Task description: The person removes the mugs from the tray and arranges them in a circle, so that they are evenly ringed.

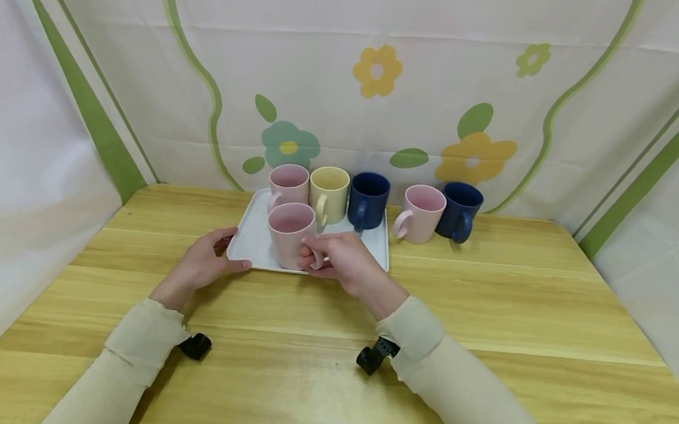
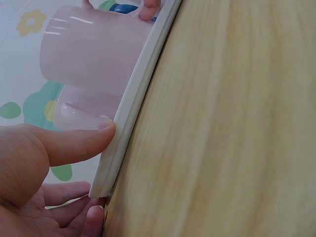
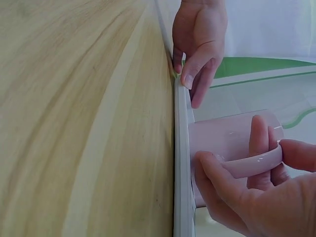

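A white tray [image 1: 249, 240] lies on the wooden table, and its front left corner is held by my left hand [image 1: 201, 262]. In the left wrist view the thumb [image 2: 81, 143] presses on the rim while the other fingers curl at the corner. My right hand [image 1: 345, 259] grips the handle of a pink mug [image 1: 286, 242] standing upright at the tray's front. The right wrist view shows its fingers through and around that handle [image 3: 254, 164]. Behind it on the tray are another pink mug [image 1: 287, 180], a yellow mug [image 1: 335, 199] and a navy mug [image 1: 373, 204].
Right of the tray, a pink mug [image 1: 423, 217] and a navy mug [image 1: 453, 209] stand close together on the table [image 1: 306, 378]. A white flowered cloth [image 1: 324, 75] hangs behind the table, with more cloth at both sides.
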Motion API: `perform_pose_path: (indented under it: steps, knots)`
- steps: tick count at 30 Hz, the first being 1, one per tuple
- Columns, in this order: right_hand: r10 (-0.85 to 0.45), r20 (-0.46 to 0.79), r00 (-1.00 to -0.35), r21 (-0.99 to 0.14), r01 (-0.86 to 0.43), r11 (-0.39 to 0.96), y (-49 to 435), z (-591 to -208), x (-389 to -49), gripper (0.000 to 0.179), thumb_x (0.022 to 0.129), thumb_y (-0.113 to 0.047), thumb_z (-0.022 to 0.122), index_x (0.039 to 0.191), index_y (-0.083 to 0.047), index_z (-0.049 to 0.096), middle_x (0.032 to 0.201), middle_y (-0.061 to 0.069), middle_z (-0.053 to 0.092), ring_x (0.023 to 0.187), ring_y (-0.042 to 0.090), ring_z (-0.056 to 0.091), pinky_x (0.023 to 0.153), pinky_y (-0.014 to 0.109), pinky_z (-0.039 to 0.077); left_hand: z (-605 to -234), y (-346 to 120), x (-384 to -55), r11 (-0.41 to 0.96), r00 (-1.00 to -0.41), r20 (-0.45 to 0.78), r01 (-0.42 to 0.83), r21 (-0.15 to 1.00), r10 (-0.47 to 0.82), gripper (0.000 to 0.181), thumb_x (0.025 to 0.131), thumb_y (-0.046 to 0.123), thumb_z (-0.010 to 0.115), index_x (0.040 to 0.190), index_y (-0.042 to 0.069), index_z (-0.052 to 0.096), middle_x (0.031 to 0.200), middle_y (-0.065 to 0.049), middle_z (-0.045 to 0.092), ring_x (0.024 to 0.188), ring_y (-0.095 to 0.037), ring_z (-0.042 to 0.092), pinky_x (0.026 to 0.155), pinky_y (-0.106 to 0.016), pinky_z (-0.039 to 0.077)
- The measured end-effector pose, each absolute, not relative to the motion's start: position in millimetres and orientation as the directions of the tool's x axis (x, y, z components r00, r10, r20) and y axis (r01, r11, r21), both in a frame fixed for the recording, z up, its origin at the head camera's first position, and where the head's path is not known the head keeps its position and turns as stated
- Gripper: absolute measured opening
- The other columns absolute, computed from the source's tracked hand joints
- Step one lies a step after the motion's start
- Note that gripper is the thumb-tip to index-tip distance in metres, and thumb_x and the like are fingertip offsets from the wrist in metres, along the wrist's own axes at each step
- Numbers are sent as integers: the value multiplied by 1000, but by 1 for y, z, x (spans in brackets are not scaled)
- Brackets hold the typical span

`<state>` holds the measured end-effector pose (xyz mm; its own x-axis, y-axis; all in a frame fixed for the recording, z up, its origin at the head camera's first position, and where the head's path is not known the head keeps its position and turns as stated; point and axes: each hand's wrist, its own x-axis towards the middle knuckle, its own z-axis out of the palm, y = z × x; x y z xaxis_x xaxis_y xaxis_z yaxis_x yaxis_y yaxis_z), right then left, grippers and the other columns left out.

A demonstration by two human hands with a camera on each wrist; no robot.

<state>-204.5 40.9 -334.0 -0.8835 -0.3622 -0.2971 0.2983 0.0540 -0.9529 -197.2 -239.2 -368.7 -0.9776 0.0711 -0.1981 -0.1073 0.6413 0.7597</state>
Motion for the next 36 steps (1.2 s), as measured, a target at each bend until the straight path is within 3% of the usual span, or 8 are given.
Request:
perform_pose_path:
  steps: [15,26,36]
  knots:
    - [-329,-224,-917,-973,231,18,75,-331,-202,26,106,-13,63,98,10,73,80,3,71,73,15,73,92,44,65,-370,-237,-203,631,-980,-183,-90,771,83,95,95,26,81,167,-1,25,166,-30,38,151,-47,39,125,-63,33]
    - [-308,-192,-932,-981,189,41,106,-320,-187,29,107,-17,64,105,11,72,81,2,72,78,15,75,87,34,66,-370,-241,-197,648,-979,-188,-94,755,77,95,96,27,81,167,-2,25,165,-32,38,151,-49,37,124,-64,31]
    - [-282,-175,-943,-984,172,38,139,-315,-180,28,108,-16,62,104,10,71,83,2,73,83,16,78,87,37,66,-372,-242,-199,645,-981,-168,-69,761,93,94,95,26,81,166,-3,27,165,-31,39,150,-49,40,123,-64,34]
